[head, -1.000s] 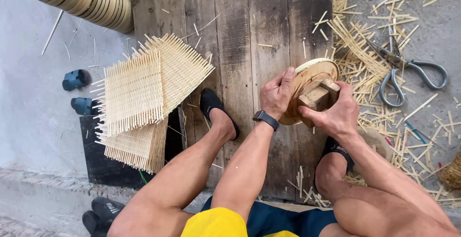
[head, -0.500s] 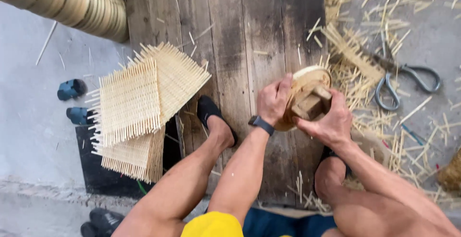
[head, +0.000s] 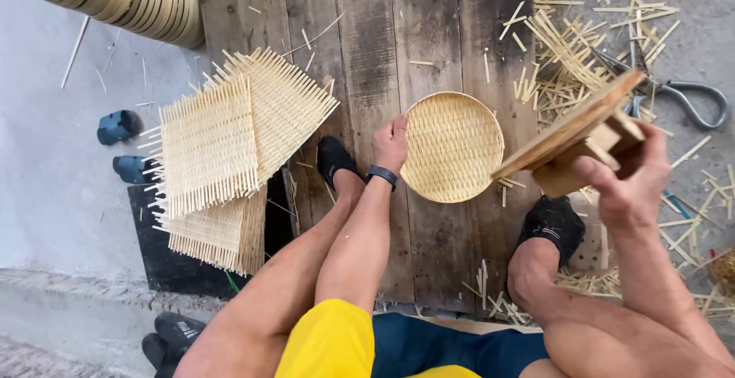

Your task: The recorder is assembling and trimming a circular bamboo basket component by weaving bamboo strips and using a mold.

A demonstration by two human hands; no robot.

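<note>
Round woven tray [head: 452,147] lies flat on the wooden boards [head: 360,56], between the feet. Left hand [head: 390,142] rests on its left rim, fingers loosely bent, touching the edge but not gripping it. Right hand [head: 624,179] is raised to the right, fingers closed around the block handle of a wooden disc [head: 570,129], tilted. Scissors [head: 681,94] lie among bamboo scraps beyond it. Square woven mats [head: 230,140] are stacked left.

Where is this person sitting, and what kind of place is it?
Probably a small basket-weaving workshop, set up on the ground. A round woven tray lies on wooden planks, square woven mats are stacked alongside, and bamboo offcuts and scissors are scattered about.
</note>
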